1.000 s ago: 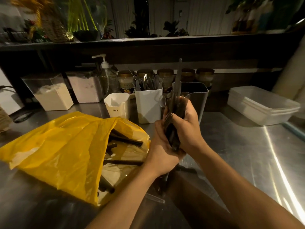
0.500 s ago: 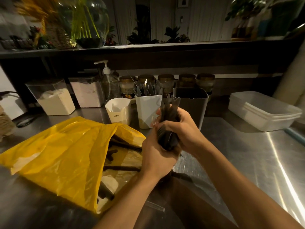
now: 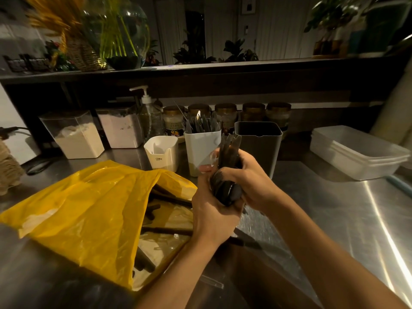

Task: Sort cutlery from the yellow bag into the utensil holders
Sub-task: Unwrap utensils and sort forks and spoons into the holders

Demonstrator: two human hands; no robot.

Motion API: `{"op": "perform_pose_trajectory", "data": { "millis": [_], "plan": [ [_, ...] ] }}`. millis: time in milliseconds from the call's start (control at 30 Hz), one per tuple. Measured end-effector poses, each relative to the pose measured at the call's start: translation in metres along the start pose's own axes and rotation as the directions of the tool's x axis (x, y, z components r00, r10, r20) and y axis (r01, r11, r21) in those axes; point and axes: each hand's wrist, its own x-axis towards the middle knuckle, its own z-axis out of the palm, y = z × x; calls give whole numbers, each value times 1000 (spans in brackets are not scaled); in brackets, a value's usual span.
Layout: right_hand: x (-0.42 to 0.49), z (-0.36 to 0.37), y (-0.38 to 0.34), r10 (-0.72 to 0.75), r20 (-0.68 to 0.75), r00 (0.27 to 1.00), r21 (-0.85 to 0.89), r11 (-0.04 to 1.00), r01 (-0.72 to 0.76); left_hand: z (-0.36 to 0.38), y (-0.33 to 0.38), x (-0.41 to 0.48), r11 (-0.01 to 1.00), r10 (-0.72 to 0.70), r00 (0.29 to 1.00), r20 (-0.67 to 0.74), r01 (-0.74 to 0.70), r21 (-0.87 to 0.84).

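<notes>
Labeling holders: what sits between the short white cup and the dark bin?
Head view: a taller white holder, already stocked with dark cutlery.

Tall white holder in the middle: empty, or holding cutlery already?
Holding cutlery: dark cutlery tips stand up above the rim of the tall white holder.

bare counter [image 3: 334, 215] lies open to my right. ahead, the dark holder [image 3: 259, 141] stands open-mouthed beside the white holder [image 3: 200, 152] crowded with cutlery [image 3: 200, 126]. the yellow bag [image 3: 89, 215] blocks my left.
</notes>
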Motion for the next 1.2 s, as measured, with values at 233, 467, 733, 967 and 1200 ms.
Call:
{"op": "perform_pose_trajectory", "data": {
  "millis": [233,467,733,967,1200],
  "plan": [
    [0,-9,-4,39,111,993,-18,999,-37,2,-6,2,991,-107,988,107,115,-69],
    [-1,-13,-7,42,226,973,34,998,-51,-2,-3,8,997,-23,996,85,29,-67],
    [-6,-14,-13,80,224,971,95,990,-104,3,-5,8,955,-135,983,128,163,-248],
    [-2,-16,-6,119,205,972,222,961,-165,-7,2,13,948,-154,972,176,195,-251],
    [6,-19,-4,76,-122,990,307,951,-35,-11,2,14,937,-240,958,160,271,-219]
  ]
}}
